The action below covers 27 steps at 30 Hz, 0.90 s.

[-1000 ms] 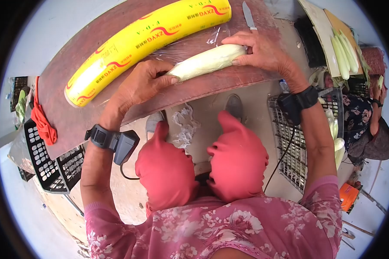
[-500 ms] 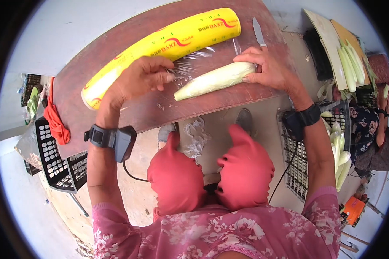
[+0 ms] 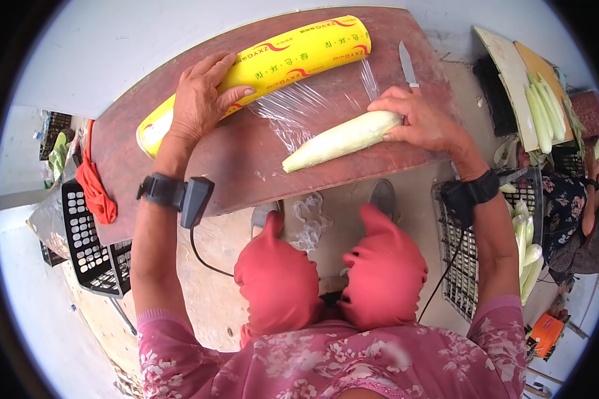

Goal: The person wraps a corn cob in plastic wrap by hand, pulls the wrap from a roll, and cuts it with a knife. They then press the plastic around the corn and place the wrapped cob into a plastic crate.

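A pale green ear of corn in its husk (image 3: pixel 339 139) lies slantwise near the table's front edge, its tapered end to the left. My right hand (image 3: pixel 422 120) grips its blunt right end between thumb and fingers. A long yellow roll of cling film (image 3: pixel 306 56) lies across the back of the table. On its left half rests my left hand (image 3: pixel 203 96), fingers spread over the top and thumb along the front. Clear film (image 3: pixel 289 110) stretches, wrinkled, from the roll towards the corn. Just behind my right hand is a knife (image 3: pixel 406 63), blade pointing away.
The dark red table (image 3: pixel 246 173) has an orange-red cloth (image 3: pixel 94 189) at its left edge. Black crates stand on both sides, the right crate (image 3: pixel 456 266) with more corn (image 3: pixel 529 256). Further right, a board (image 3: pixel 512 86) bears several ears. Another person's arm (image 3: pixel 591 193) shows far right.
My left hand has moved from the loose film up and back onto the roll, its fingers opening out. My right hand stays on the corn, which looks less covered by film now.
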Available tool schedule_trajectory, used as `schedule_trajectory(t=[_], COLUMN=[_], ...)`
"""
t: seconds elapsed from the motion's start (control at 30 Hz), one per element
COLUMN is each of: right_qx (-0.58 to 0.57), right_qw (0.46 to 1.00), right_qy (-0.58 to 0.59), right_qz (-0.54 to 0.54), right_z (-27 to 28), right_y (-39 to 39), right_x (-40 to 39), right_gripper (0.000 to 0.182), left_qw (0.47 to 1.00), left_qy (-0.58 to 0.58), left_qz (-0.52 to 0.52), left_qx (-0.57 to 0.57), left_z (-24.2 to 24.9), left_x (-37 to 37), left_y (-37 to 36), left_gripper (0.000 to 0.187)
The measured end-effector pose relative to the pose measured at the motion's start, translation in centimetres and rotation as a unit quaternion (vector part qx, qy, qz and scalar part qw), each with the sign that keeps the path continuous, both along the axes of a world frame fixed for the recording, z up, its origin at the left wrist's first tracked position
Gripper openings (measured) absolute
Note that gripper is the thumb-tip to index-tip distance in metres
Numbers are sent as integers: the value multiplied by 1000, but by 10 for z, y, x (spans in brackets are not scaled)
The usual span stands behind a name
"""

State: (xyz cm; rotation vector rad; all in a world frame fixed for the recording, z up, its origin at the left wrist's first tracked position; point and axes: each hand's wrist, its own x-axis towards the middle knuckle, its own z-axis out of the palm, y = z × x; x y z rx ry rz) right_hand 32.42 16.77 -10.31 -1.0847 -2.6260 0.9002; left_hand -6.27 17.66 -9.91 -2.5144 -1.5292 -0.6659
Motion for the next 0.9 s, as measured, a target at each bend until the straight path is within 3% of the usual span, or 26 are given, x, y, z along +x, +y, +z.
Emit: schedule_trajectory(t=[0.17,0.2,0.27,0.33,0.43,0.47,0.57,0.6,0.73,0.9], right_qx=[-51,-25,27,-7,-14,-9,6,-5,-31,-39], right_qw=[998,1000,999,1000,1000,1000,1000,1000,999,999], right_qy=[22,13,-5,-2,11,17,-14,-6,7,-8], right_qz=[2,12,33,16,10,10,6,3,-1,-5], right_z=[1,1,0,3,-1,-3,0,-1,2,6], right_y=[1,1,1,-1,-1,-1,-4,-5,-3,-5], right_x=[0,0,1,0,2,2,1,0,-1,-1], right_gripper=[49,49,48,48,47,46,45,44,43,42], left_qw=[991,999,995,985,988,993,992,997,982,996], left_qy=[-19,31,69,87,38,-8,68,67,-25,-9], left_qz=[13,-6,64,97,144,116,28,24,48,88], left_qx=[-129,-35,33,113,-34,-7,104,37,-182,-27], left_z=[12,14,16,18,13,0,-2,3,18,22], left_x=[-17,-18,-19,-18,-14,-24,-35,-40,-48,-26], left_y=[39,45,50,50,32,31,26,30,55,50], left_gripper=[60,55,50,43,42,50,60,69,66,46])
